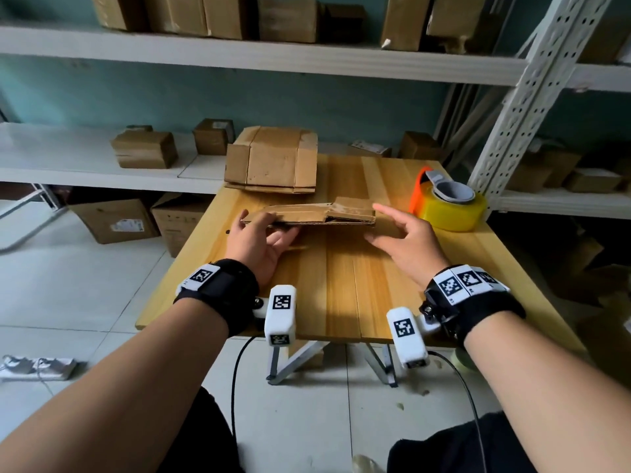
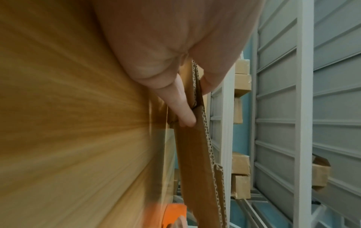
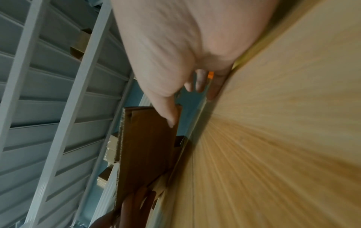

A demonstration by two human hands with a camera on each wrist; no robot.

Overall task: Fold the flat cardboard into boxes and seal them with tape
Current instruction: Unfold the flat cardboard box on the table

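A flat folded cardboard blank (image 1: 307, 215) is lifted a little off the wooden table (image 1: 341, 285), edge toward me. My left hand (image 1: 259, 230) grips its left end, thumb on top and fingers beneath; the left wrist view shows this pinch (image 2: 192, 95) on the corrugated edge of the blank (image 2: 195, 154). My right hand (image 1: 392, 230) hovers open beside the blank's right end, fingers spread. In the right wrist view the thumb (image 3: 170, 114) lies at the blank's (image 3: 144, 146) corner; whether it touches I cannot tell. A stack of flat cardboard (image 1: 269, 162) lies at the table's back. A yellow tape roll in an orange dispenser (image 1: 447, 203) stands at the right.
White shelves behind the table carry several sealed brown boxes (image 1: 145, 148). A perforated white shelf post (image 1: 532, 97) rises just right of the tape. Larger boxes (image 1: 112, 220) sit on the tiled floor at left, and a power strip (image 1: 34, 367) lies nearer me.
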